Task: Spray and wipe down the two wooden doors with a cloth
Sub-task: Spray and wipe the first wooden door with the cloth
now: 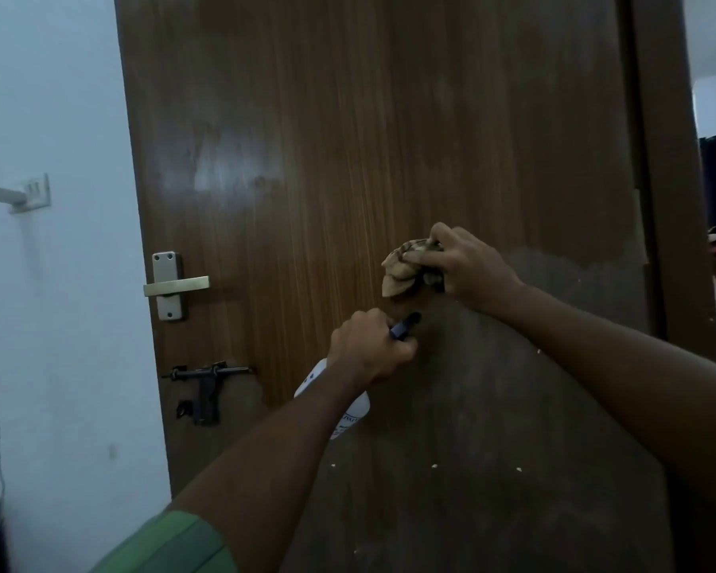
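Note:
A brown wooden door (348, 159) fills most of the view, with a duller, stained lower half. My right hand (468, 268) grips a bunched beige patterned cloth (406, 268) and holds it against the door at mid height. Just below it, my left hand (368, 351) grips the neck of a white spray bottle (348, 407) with a dark nozzle (406, 324) pointing at the door. Only one door shows.
A metal lever handle (174, 285) and a dark sliding bolt (207, 382) sit on the door's left side. A white wall with a socket and plugged charger (21, 194) lies to the left. The door frame (670, 159) and an opening to another room are on the right.

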A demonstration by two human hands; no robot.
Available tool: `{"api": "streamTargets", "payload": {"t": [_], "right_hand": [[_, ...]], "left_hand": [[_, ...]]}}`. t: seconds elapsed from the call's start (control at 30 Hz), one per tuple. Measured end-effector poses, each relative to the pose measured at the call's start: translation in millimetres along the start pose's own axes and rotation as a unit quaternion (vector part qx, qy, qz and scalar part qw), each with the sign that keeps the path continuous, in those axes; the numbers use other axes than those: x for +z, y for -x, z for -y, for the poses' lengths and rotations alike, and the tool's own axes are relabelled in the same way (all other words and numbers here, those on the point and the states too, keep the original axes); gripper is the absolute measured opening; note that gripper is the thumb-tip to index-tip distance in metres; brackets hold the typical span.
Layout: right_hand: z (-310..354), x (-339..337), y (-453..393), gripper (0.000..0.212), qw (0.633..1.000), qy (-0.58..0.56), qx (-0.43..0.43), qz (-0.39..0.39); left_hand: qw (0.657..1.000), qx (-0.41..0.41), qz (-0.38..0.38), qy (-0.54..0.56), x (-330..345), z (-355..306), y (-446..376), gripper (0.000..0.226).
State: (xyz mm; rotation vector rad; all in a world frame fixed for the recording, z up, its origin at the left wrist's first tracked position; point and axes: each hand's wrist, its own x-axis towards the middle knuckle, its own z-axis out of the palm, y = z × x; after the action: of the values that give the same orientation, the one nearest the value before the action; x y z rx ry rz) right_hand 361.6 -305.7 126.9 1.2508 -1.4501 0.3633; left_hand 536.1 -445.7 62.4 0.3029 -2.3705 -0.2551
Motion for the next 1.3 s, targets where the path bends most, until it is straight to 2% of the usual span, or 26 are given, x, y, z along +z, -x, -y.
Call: {"api": "streamTargets", "payload": {"t": [0.1, 0.23, 0.27, 0.33, 0.37, 0.4, 0.43, 0.47, 0.53, 0.6, 0.63, 0.67, 0.73, 0.8, 0.83, 0.87, 0.93, 1.0, 1.03, 1.07, 1.1, 1.13, 1.2, 1.23, 1.27, 1.3], "right_hand": [[-3, -6, 5, 0.045, 1.0, -0.014, 0.004, 0.013], [11, 8, 35, 0.045, 0.997, -0.011, 0.066, -0.024], [15, 10, 50, 0.043, 0.998, -0.005, 0.051, -0.025], [19, 14, 82, 0.046, 0.995, 0.028, -0.091, 0.029], [12, 13, 94, 0.048, 0.977, 0.065, -0.188, 0.07], [3, 7, 98, 0.048, 0.959, 0.089, -0.252, 0.091], [-7, 3, 95, 0.047, 0.955, 0.097, -0.268, 0.087], [-16, 0, 89, 0.046, 0.965, 0.09, -0.236, 0.067], [-23, -4, 72, 0.045, 0.998, 0.049, -0.041, -0.017], [-12, 0, 59, 0.044, 0.986, 0.025, 0.143, -0.085], [-2, 4, 59, 0.044, 0.98, 0.022, 0.172, -0.094], [6, 8, 65, 0.045, 0.985, 0.022, 0.152, -0.084], [13, 16, 91, 0.046, 0.998, 0.045, -0.041, -0.012], [-2, 7, 111, 0.049, 0.967, 0.083, -0.228, 0.077], [-12, -1, 109, 0.05, 0.961, 0.09, -0.246, 0.085], [-23, -7, 103, 0.049, 0.972, 0.086, -0.21, 0.065], [-40, -17, 84, 0.045, 0.998, 0.058, -0.012, -0.025], [-41, -20, 66, 0.04, 0.977, 0.035, 0.186, -0.101], [-34, -17, 64, 0.04, 0.967, 0.027, 0.222, -0.118], [-27, -12, 67, 0.041, 0.97, 0.025, 0.211, -0.116], [-21, -7, 76, 0.044, 0.985, 0.03, 0.142, -0.093], [-17, -2, 90, 0.048, 0.998, 0.037, 0.024, -0.041], [-28, -8, 110, 0.055, 0.969, 0.08, -0.215, 0.095], [-39, -15, 108, 0.055, 0.953, 0.1, -0.261, 0.119], [-51, -21, 102, 0.053, 0.956, 0.105, -0.25, 0.109], [-61, -24, 96, 0.049, 0.976, 0.091, -0.185, 0.073]], "left_hand": [[1.0, 0.001, -0.017, 0.002, 5, -12, -4, 0.028], [0.996, 0.036, -0.037, 0.068, 8, -14, -7, 0.029], [0.994, 0.036, -0.041, 0.089, 9, -15, -8, 0.029], [0.991, 0.027, -0.041, 0.123, 8, -16, -9, 0.029], [0.99, 0.018, -0.046, 0.129, 7, -17, -10, 0.031], [0.99, 0.009, -0.054, 0.13, 4, -18, -11, 0.033], [0.989, 0.003, -0.059, 0.134, 2, -20, -13, 0.033], [0.988, -0.001, -0.06, 0.14, 0, -21, -15, 0.034], [0.987, -0.005, -0.052, 0.149, -3, -26, -18, 0.034], [0.986, -0.005, -0.057, 0.157, -6, -32, -21, 0.034], [0.985, -0.004, -0.059, 0.16, -7, -36, -21, 0.034], [0.985, -0.004, -0.06, 0.162, -8, -40, -21, 0.035], [0.985, -0.006, -0.059, 0.165, -9, -49, -20, 0.035], [0.984, -0.005, -0.052, 0.168, -7, -54, -22, 0.033], [0.984, -0.003, -0.049, 0.169, -8, -56, -22, 0.032], [0.984, -0.001, -0.044, 0.172, -8, -58, -22, 0.031], [0.984, 0.004, -0.03, 0.178, -5, -61, -24, 0.031], [0.985, 0.006, -0.03, 0.171, -1, -65, -24, 0.029], [0.986, 0.006, -0.033, 0.166, 1, -67, -24, 0.029], [0.986, 0.004, -0.034, 0.166, 3, -69, -24, 0.029], [0.985, 0.002, -0.034, 0.168, 6, -70, -25, 0.029], [0.985, 0.0, -0.034, 0.17, 8, -70, -26, 0.028], [0.984, -0.004, -0.031, 0.177, 11, -71, -27, 0.026], [0.983, -0.004, -0.03, 0.179, 14, -71, -27, 0.025], [0.983, -0.006, -0.026, 0.181, 15, -71, -27, 0.025], [0.983, -0.008, -0.022, 0.183, 18, -73, -26, 0.026]]}}
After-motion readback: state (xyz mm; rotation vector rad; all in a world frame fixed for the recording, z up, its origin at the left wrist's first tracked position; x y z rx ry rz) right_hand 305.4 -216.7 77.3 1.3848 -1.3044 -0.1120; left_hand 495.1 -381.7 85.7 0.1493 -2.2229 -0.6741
